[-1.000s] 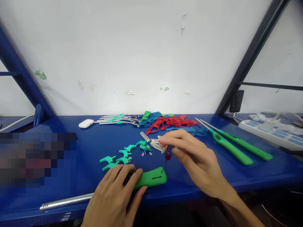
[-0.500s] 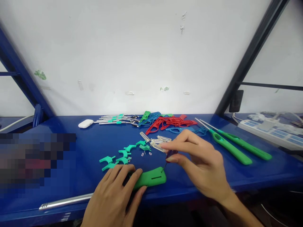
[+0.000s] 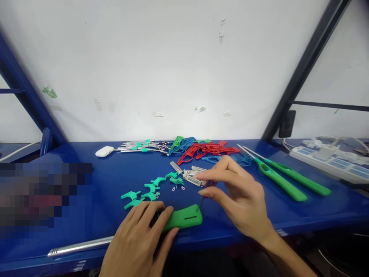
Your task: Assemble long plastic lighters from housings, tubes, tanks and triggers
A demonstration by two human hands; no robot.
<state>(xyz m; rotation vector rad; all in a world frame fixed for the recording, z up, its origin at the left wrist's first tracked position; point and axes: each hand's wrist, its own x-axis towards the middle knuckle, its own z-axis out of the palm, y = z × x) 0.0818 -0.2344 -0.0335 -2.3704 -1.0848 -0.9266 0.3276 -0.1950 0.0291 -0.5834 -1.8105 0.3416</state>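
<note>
A green long-reach lighter point(image 3: 186, 218) lies near the table's front edge, its silver tube point(image 3: 82, 245) pointing left. My left hand point(image 3: 137, 238) is wrapped over the lighter's middle, pressing it down and hiding part of it. In my right hand point(image 3: 242, 198), thumb and fingers pinch a small dark-handled screwdriver point(image 3: 211, 184). Its thin shaft slants down to a hole at the handle's right end, beside a dark slot; how deep the tip sits is hidden. Just beyond my left hand lie several teal trigger pieces point(image 3: 150, 187). Clear plastic tanks point(image 3: 191, 179) rest behind my right fingertips.
Red handle halves point(image 3: 201, 149) and blue and green ones are piled at the back. Metal tubes with wires point(image 3: 138, 146) lie beside a white case point(image 3: 104, 151). Two green lighters point(image 3: 284, 181) lie right, before a power strip point(image 3: 331, 161). A blurred patch covers the left.
My right hand has shifted slightly, its fingers turning a little on the screwdriver. My left hand and the lighter stay in place.
</note>
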